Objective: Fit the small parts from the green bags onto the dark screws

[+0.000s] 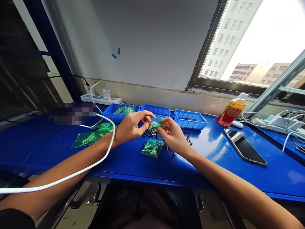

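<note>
Both my hands meet above the middle of the blue table, around a small clear green plastic bag (154,125) with pale pieces inside. My left hand (133,125) pinches the bag's left side, thumb and index finger close together. On the other side, my right hand (173,135) grips the bag between thumb and curled fingers. Just below them a second green bag (152,148) lies on the table. Dark screws (188,138) are scattered beneath and beside my right hand. More green bags (89,137) lie left of my left wrist.
Along the wall stand three blue bins: the left bin (111,115) holds green bags, the middle bin (156,109) is partly hidden, the right bin (190,120) holds small dark parts. A drink bottle (230,111) and phone (244,146) lie right. A white cable (105,156) crosses my left forearm.
</note>
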`<state>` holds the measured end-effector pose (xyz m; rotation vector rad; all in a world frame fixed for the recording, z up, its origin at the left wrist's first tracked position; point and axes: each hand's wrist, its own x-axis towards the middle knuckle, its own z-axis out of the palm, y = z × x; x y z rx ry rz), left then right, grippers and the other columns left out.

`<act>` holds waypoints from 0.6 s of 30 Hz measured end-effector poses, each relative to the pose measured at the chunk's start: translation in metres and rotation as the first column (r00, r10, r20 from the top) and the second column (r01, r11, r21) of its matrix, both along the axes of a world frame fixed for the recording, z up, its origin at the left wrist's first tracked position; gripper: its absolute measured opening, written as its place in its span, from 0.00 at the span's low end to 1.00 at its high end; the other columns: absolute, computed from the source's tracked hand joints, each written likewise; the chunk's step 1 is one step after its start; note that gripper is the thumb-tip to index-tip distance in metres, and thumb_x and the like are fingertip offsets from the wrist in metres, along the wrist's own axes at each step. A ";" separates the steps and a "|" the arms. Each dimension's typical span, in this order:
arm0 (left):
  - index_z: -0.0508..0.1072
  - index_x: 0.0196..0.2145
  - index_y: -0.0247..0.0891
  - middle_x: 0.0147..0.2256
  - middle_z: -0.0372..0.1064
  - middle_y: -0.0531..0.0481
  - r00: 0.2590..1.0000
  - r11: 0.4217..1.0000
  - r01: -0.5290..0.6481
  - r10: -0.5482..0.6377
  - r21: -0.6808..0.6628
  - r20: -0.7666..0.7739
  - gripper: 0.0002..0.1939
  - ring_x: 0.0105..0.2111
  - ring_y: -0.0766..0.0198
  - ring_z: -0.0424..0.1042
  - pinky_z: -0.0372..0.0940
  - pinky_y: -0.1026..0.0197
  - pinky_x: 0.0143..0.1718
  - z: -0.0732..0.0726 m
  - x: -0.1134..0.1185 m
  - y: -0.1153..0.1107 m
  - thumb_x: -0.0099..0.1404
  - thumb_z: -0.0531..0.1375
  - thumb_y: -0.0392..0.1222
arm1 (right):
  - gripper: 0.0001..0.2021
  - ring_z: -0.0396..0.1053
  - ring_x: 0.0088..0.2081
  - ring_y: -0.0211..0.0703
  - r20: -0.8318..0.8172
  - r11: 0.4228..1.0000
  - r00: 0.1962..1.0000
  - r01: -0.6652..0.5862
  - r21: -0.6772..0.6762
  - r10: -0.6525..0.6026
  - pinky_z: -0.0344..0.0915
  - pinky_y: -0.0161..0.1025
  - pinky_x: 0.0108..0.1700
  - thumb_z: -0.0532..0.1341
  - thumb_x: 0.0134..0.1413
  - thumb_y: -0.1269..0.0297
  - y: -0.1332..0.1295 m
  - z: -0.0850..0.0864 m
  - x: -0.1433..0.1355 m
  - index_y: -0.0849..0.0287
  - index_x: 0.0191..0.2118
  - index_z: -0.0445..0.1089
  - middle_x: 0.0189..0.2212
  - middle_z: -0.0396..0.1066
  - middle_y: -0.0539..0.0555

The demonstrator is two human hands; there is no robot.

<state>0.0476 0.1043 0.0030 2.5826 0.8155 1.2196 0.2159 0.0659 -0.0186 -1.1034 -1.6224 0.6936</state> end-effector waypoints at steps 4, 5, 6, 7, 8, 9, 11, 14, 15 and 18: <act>0.63 0.49 0.36 0.28 0.70 0.54 1.000 1.000 0.008 -0.008 -0.017 0.005 0.17 0.28 0.69 0.69 0.66 0.65 0.33 -0.001 -0.001 0.002 0.61 0.52 0.38 | 0.05 0.57 0.21 0.31 0.101 0.998 0.995 -0.008 0.061 0.002 0.54 0.31 0.22 0.56 0.48 0.65 -0.005 0.003 -0.002 0.57 0.30 0.57 0.19 0.58 0.43; 0.62 0.49 0.36 0.28 0.70 0.54 1.000 1.000 0.003 -0.003 -0.018 -0.002 0.18 0.28 0.69 0.69 0.66 0.65 0.33 -0.001 -0.001 0.002 0.61 0.52 0.38 | 0.05 0.56 0.21 0.31 0.123 0.998 0.992 -0.001 0.066 -0.007 0.54 0.31 0.22 0.56 0.48 0.65 -0.006 0.004 -0.002 0.57 0.29 0.57 0.19 0.58 0.43; 0.62 0.49 0.36 0.29 0.70 0.53 1.000 1.000 -0.001 0.001 -0.016 -0.010 0.17 0.28 0.68 0.69 0.66 0.65 0.33 -0.001 -0.001 0.002 0.61 0.52 0.37 | 0.06 0.56 0.21 0.31 0.142 0.998 0.990 0.003 0.066 -0.012 0.54 0.31 0.23 0.56 0.49 0.64 -0.006 0.005 -0.002 0.57 0.28 0.57 0.19 0.57 0.43; 0.63 0.48 0.36 0.29 0.70 0.53 1.000 1.000 -0.005 0.005 -0.011 -0.017 0.16 0.29 0.68 0.69 0.66 0.65 0.34 0.000 -0.001 0.002 0.61 0.52 0.37 | 0.06 0.55 0.21 0.32 0.158 0.998 0.987 0.005 0.063 -0.015 0.54 0.32 0.23 0.55 0.50 0.63 -0.006 0.005 -0.001 0.57 0.27 0.57 0.19 0.57 0.43; 0.64 0.46 0.36 0.30 0.70 0.52 1.000 1.000 -0.009 0.009 -0.004 -0.024 0.15 0.29 0.68 0.69 0.66 0.65 0.34 0.000 -0.001 0.002 0.61 0.52 0.38 | 0.08 0.55 0.21 0.32 0.172 0.998 0.985 0.007 0.060 -0.017 0.53 0.32 0.23 0.54 0.52 0.62 -0.006 0.005 -0.001 0.57 0.26 0.58 0.18 0.57 0.44; 0.65 0.45 0.36 0.30 0.71 0.51 0.999 1.000 -0.015 0.015 0.001 -0.030 0.13 0.30 0.67 0.69 0.66 0.64 0.34 0.000 -0.001 0.002 0.61 0.53 0.38 | 0.08 0.54 0.21 0.32 0.186 0.998 0.982 0.007 0.059 -0.018 0.53 0.32 0.22 0.54 0.53 0.61 -0.006 0.005 -0.001 0.57 0.26 0.58 0.18 0.57 0.44; 0.67 0.41 0.36 0.30 0.71 0.50 0.999 0.999 -0.031 0.031 0.010 -0.039 0.10 0.30 0.67 0.69 0.65 0.64 0.33 -0.001 -0.001 0.002 0.61 0.53 0.39 | 0.09 0.54 0.20 0.31 0.217 0.997 0.976 0.011 0.076 -0.028 0.53 0.31 0.22 0.53 0.54 0.62 -0.005 0.005 0.000 0.58 0.26 0.59 0.18 0.58 0.44; 0.67 0.36 0.37 0.29 0.70 0.50 0.997 0.999 -0.041 0.042 0.022 -0.058 0.06 0.28 0.66 0.69 0.64 0.65 0.30 -0.001 -0.001 0.003 0.61 0.53 0.40 | 0.07 0.56 0.21 0.32 0.298 0.988 0.953 0.014 0.156 -0.060 0.54 0.32 0.24 0.53 0.54 0.65 -0.004 0.003 0.001 0.58 0.26 0.60 0.19 0.61 0.45; 0.66 0.34 0.37 0.29 0.70 0.51 0.997 0.999 -0.042 0.044 0.026 -0.067 0.06 0.28 0.66 0.69 0.64 0.65 0.29 -0.001 -0.001 0.003 0.61 0.53 0.40 | 0.07 0.57 0.22 0.32 0.336 0.982 0.939 0.011 0.189 -0.076 0.55 0.32 0.25 0.53 0.54 0.66 -0.004 0.002 0.002 0.58 0.26 0.60 0.20 0.62 0.46; 0.66 0.34 0.38 0.29 0.70 0.51 0.995 0.998 -0.053 0.055 0.029 -0.082 0.05 0.28 0.66 0.69 0.63 0.65 0.28 0.000 -0.001 0.003 0.61 0.53 0.40 | 0.07 0.58 0.23 0.33 0.442 0.962 0.887 0.009 0.274 -0.135 0.55 0.32 0.27 0.53 0.54 0.68 -0.004 0.001 0.002 0.58 0.26 0.61 0.21 0.64 0.47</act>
